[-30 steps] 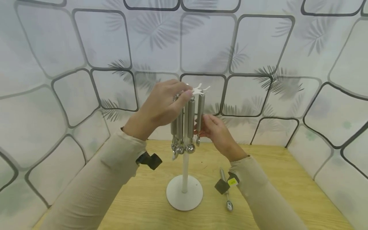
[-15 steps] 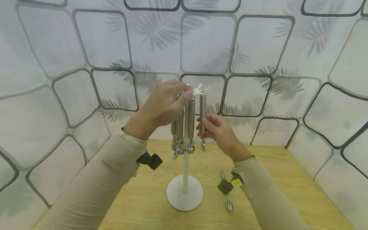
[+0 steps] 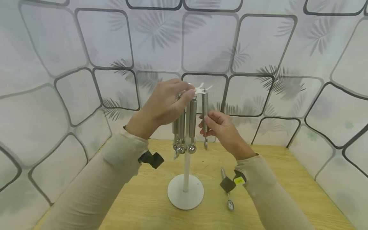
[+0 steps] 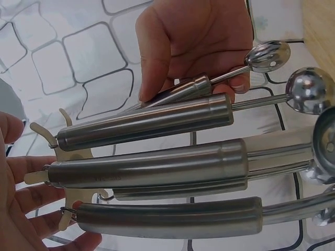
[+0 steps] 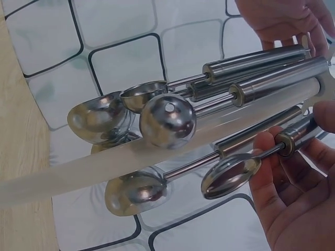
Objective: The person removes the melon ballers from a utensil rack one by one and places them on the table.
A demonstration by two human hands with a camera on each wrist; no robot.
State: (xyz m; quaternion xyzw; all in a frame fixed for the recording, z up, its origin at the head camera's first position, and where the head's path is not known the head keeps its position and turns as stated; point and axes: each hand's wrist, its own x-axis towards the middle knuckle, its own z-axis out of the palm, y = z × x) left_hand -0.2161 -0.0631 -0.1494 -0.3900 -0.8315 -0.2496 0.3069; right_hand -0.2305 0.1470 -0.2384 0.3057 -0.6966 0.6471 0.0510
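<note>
My left hand holds the hooked top of a white stand, whose round base sits on the table. Several steel scoops with round bowls hang by rings from its hooks. On the right side, my right hand pinches the handle of a small melon baller with an oval bowl. It hangs nearly upright, its upper end at a hook; whether its ring is on the hook is too small to tell. In the right wrist view, its oval bowl points away from my fingers.
Another melon baller lies on the wooden table, right of the base and partly behind the right wrist camera. Patterned fabric walls enclose the table at the back and both sides.
My right hand has shifted slightly right, and the melon baller in it has moved outward from the other hanging scoops. The left hand keeps its place on the stand's top.
</note>
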